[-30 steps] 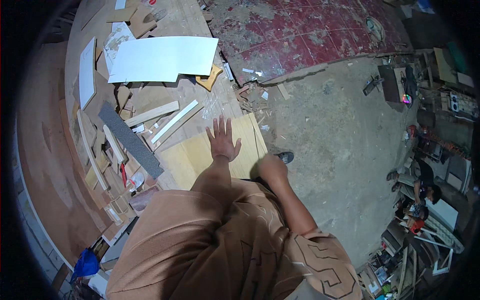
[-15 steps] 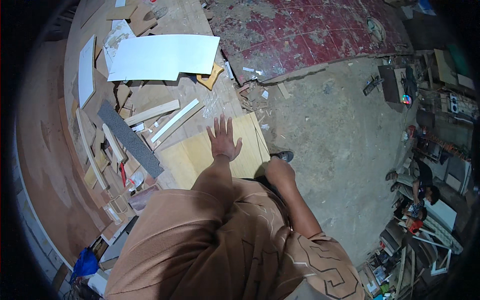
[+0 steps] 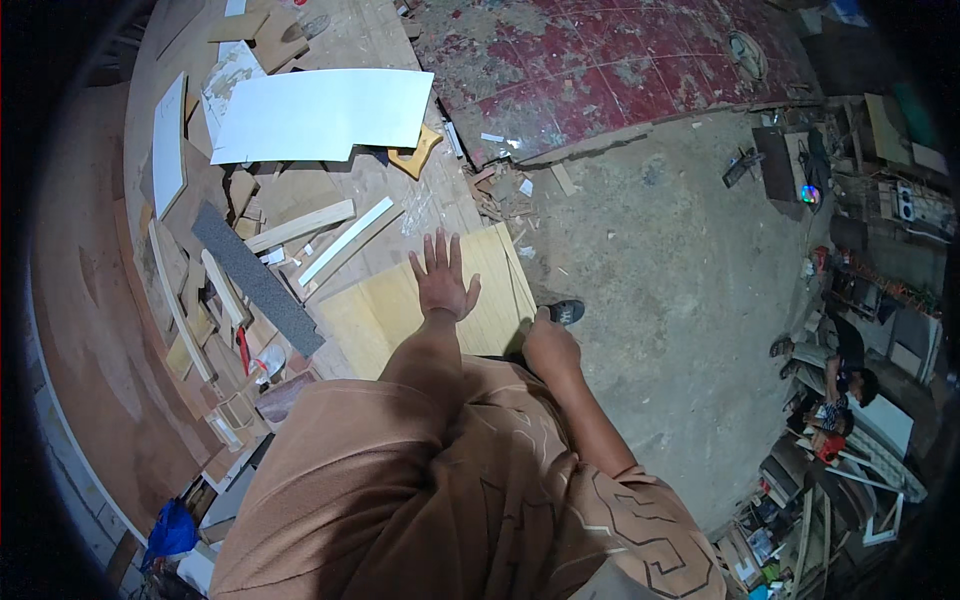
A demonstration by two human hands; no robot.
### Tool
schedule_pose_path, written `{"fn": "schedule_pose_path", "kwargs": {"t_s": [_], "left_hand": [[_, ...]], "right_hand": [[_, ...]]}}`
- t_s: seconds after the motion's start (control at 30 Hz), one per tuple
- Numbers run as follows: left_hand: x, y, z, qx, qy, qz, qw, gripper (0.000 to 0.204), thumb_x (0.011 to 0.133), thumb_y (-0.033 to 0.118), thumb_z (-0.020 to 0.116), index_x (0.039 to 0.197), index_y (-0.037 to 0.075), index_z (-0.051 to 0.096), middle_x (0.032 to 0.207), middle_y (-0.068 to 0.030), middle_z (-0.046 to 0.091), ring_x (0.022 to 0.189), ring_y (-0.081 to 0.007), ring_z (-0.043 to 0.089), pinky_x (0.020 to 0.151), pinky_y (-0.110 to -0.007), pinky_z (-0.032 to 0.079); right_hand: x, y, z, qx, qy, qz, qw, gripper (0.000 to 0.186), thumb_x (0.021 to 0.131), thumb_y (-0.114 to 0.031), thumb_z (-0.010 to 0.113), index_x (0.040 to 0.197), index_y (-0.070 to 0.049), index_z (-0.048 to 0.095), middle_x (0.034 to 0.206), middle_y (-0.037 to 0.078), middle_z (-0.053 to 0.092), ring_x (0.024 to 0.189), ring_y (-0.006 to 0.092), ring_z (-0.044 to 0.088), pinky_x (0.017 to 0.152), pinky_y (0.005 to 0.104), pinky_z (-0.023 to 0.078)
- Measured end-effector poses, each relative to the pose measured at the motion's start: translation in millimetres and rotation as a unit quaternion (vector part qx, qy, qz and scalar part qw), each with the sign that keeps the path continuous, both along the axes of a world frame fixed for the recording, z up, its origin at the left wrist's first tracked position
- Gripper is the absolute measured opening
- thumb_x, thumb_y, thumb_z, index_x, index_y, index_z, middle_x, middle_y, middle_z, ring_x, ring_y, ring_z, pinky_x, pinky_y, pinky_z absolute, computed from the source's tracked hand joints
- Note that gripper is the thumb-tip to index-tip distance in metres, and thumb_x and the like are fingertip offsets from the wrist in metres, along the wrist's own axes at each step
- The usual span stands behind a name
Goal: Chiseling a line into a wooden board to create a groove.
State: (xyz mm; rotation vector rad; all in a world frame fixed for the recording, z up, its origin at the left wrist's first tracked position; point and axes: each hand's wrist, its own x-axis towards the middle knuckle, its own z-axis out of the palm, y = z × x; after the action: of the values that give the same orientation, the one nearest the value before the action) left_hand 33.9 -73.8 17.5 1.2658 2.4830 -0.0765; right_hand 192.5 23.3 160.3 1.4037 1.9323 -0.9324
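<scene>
The yellow board [image 3: 385, 312] is lying flat on the near end of the wooden table [image 3: 375, 25], just in front of the person's tummy. The left hand [image 3: 442, 285] is resting palm down on it, and its fingers are spreading wide apart. The right hand [image 3: 552, 350] is curling up by the board's right edge, but its inside is hiding, so nobody can tell if it is gripping anything. A dark shoe [image 3: 567, 312] is showing just past that hand. Farther up the table, a big white sheet [image 3: 320, 115] is lying beside a yellow saw handle [image 3: 424, 155].
</scene>
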Motion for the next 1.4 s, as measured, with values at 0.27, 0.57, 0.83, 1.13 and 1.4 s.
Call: {"fn": "schedule_pose_path", "kwargs": {"t_s": [0.27,0.57,0.83,1.13,1.4], "left_hand": [[-2,8,2,0.0,-0.009,-0.002,1.0,0.089,0.087,0.05,0.052,0.156,0.008,0.015,0.163,-0.0171,0.006,0.15,-0.0378,0.001,0.116,-0.064,-0.001],[-2,-4,0,-0.042,-0.002,0.011,0.999,0.09,0.088,0.054,0.05,0.157,0.01,0.011,0.164,-0.0157,0.003,0.151,-0.0367,-0.002,0.116,-0.064,-0.002],[-1,11,4,-0.036,-0.01,-0.003,0.999,0.091,0.088,0.055,0.049,0.157,0.01,0.011,0.164,-0.0147,0.002,0.151,-0.0359,-0.002,0.116,-0.063,-0.002],[0,4,1,-0.002,-0.017,0.007,1.0,0.09,0.087,0.05,0.052,0.157,0.009,0.014,0.163,-0.0163,0.006,0.15,-0.0377,0.001,0.116,-0.064,0.001],[-2,6,4,-0.01,-0.008,0.003,1.0,0.09,0.088,0.051,0.052,0.157,0.01,0.012,0.163,-0.0152,0.006,0.151,-0.0367,0.002,0.116,-0.063,0.0]], "right_hand": [[-26,12,-86,0.031,0.063,0.006,0.998,0.026,0.092,-0.016,0.048,0.099,0.001,0.066,0.1,0.025,0.069,0.095,0.043,0.068,0.081,0.0508,0.054],[-29,16,-14,-0.038,0.0,0.014,0.999,0.027,0.087,-0.014,0.055,0.104,0.001,0.071,0.107,0.025,0.069,0.101,0.0397,0.068,0.084,0.0469,0.055],[-50,22,-48,-0.045,-0.036,0.016,0.998,0.028,0.087,-0.012,0.057,0.107,0.001,0.07,0.11,0.026,0.068,0.105,0.0392,0.067,0.087,0.0455,0.055],[2,0,-4,0.044,0.026,0.034,0.998,0.025,0.09,-0.018,0.051,0.097,0.002,0.065,0.094,0.027,0.069,0.089,0.0454,0.068,0.077,0.0521,0.054],[-42,28,-60,0.033,0.033,0.069,0.997,0.025,0.085,-0.014,0.054,0.093,0.002,0.071,0.098,0.026,0.07,0.093,0.0415,0.069,0.079,0.0504,0.055]]}}
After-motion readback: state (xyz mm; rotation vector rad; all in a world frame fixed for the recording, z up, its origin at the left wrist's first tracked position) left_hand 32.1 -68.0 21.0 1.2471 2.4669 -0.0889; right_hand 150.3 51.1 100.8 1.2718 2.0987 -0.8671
